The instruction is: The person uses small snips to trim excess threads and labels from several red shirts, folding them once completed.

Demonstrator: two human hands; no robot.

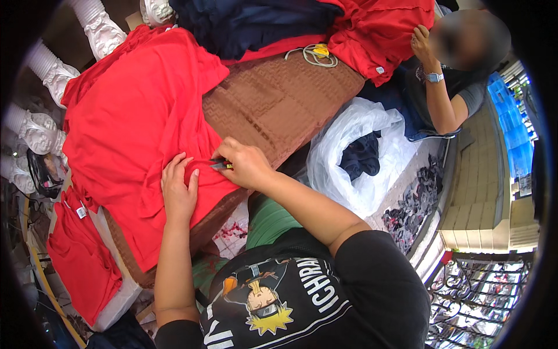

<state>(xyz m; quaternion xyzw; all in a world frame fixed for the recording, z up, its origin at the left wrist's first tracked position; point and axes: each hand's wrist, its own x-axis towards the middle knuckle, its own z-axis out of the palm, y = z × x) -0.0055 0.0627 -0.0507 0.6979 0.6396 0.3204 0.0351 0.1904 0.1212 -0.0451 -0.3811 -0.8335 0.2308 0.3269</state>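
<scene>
A large red cloth garment point(139, 99) is spread over the brown-covered table, its folds bunched near its front edge. My left hand point(179, 189) lies on the cloth with fingers stretched and thumb apart, pressing it down. Just to the right, my right hand point(247, 166) is closed around small thread snips point(221, 164) with dark blades and some yellow on them. The blades point left over a fold of the red cloth, close to my left thumb. Whether they touch a thread is too small to tell.
Brown patterned cloth point(279, 110) covers the table. A yellow tape measure point(319, 51) lies near dark blue garments point(256, 26). Another person's hand point(421, 43) holds red fabric at far right. A white plastic bag point(372, 186) with dark cloth and a scrap heap point(415, 200) lie right.
</scene>
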